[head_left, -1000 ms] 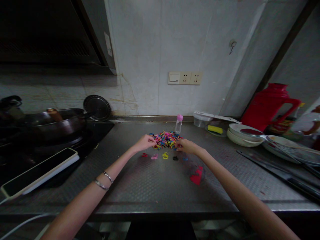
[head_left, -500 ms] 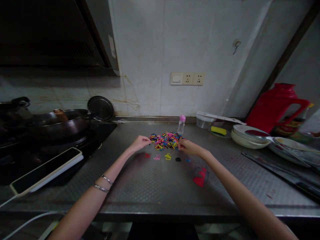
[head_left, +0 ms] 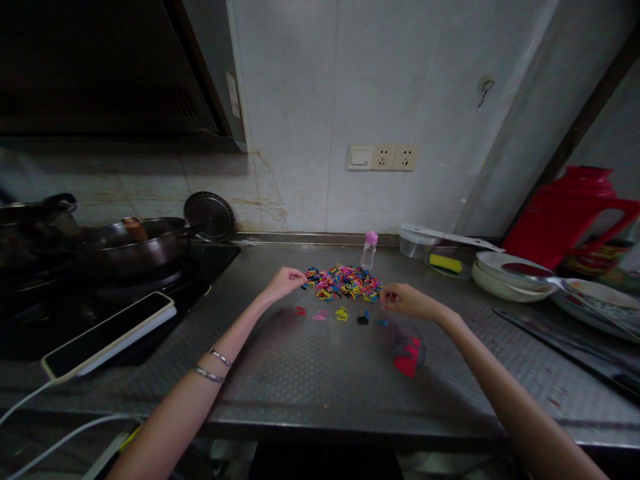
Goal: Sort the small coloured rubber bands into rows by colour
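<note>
A heap of small coloured rubber bands (head_left: 345, 283) lies on the metal counter. In front of it runs a row of small groups: red bands (head_left: 300, 311), pink bands (head_left: 320, 315), yellow bands (head_left: 341, 313), black bands (head_left: 363, 320) with a bit of blue beside them, and blue bands (head_left: 383, 323). My left hand (head_left: 286, 283) is pinched at the heap's left edge; what its fingertips hold is too small to name. Just right of the heap, above the blue bands, my right hand (head_left: 407, 301) has its fingers together, their contents unclear.
A clear bottle with a pink cap (head_left: 369, 250) stands behind the heap. A red-printed clear bag (head_left: 409, 357) lies near my right forearm. Bowls (head_left: 510, 283), a sponge (head_left: 445, 265) and a red thermos (head_left: 555, 217) are at right; a phone-like device (head_left: 107, 337) and pan (head_left: 135, 250) at left.
My right hand has moved right, off the heap's edge. A bit of blue now shows beside the black bands. My left hand stays at the heap's left edge. The view has shifted slightly.
</note>
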### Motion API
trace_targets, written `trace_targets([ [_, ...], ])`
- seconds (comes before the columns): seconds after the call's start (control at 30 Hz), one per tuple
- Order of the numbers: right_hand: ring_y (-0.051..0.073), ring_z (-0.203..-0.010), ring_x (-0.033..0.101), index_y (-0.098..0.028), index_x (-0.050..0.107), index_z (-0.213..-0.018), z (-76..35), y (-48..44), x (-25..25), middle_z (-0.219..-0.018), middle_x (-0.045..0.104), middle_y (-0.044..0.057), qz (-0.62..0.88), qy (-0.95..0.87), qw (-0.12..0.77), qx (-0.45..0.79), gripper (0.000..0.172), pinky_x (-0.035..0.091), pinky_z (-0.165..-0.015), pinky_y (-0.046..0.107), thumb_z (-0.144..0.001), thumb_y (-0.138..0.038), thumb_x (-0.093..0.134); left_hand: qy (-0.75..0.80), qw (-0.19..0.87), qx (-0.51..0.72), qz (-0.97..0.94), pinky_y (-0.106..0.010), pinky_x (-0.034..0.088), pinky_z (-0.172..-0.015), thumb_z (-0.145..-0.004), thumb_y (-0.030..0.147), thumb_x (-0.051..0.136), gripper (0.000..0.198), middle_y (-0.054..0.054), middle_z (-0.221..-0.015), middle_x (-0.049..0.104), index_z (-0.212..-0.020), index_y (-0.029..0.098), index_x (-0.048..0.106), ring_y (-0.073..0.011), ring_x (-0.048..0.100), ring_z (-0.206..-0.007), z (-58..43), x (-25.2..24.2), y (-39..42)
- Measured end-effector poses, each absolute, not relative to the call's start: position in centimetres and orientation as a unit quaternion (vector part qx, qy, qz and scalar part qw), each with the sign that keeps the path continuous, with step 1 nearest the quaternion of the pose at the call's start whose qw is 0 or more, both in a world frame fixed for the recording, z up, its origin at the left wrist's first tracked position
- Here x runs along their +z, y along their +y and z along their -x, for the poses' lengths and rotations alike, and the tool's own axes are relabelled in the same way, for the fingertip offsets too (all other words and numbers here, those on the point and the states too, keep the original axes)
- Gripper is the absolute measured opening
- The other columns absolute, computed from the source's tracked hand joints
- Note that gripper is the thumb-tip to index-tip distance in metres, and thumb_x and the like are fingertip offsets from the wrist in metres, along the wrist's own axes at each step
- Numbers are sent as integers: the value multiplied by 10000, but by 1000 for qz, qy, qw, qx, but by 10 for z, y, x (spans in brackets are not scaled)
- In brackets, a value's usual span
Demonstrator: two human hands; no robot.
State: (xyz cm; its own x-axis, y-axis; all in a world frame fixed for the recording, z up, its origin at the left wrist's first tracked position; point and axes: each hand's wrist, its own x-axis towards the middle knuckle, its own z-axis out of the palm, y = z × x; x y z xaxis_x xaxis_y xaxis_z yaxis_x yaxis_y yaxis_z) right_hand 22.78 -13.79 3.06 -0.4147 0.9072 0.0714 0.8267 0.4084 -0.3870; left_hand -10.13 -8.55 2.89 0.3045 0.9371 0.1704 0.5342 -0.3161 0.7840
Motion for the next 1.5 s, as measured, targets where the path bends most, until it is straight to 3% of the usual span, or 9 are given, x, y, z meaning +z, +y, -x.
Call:
trace_targets([
  [0.27,160,-732,564,-157,666,-858,-234,-110,14,-817,645,52,516,-836,162,97,248,419,-688,253,-722,-146,460,484,302,341,-747,-209,393,-554,-714,294,538,263,-58,-702,663,-816,92,673,-118,551,-596,104,32,-86],
  [0.43,174,-796,578,-185,660,-922,-235,-104,-4,-893,647,58,505,-836,188,101,243,435,-730,277,-774,-236,473,469,282,351,-760,-224,409,-598,-712,298,529,278,-79,-734,670,-808,79,672,-137,576,-645,105,31,-86],
  [0.7,191,-919,558,-214,655,-955,-243,-104,-18,-976,624,66,471,-856,200,80,280,425,-824,310,-833,-287,413,459,265,346,-774,-215,388,-558,-715,305,512,299,-65,-677,655,-815,78,678,-127,554,-592,102,29,-89],
  [1.17,163,-794,554,-215,645,-901,-234,-119,-8,-939,572,65,513,-837,178,61,233,429,-726,277,-809,-295,447,464,264,343,-773,-211,364,-534,-715,290,517,275,-58,-649,646,-794,82,678,-119,534,-567,103,26,-88],
  [1.5,161,-759,549,-181,646,-823,-235,-119,-4,-855,593,60,503,-827,234,92,192,417,-722,271,-770,-277,488,460,263,349,-773,-210,355,-529,-713,296,527,262,-54,-649,648,-771,93,682,-117,529,-565,104,25,-85],
])
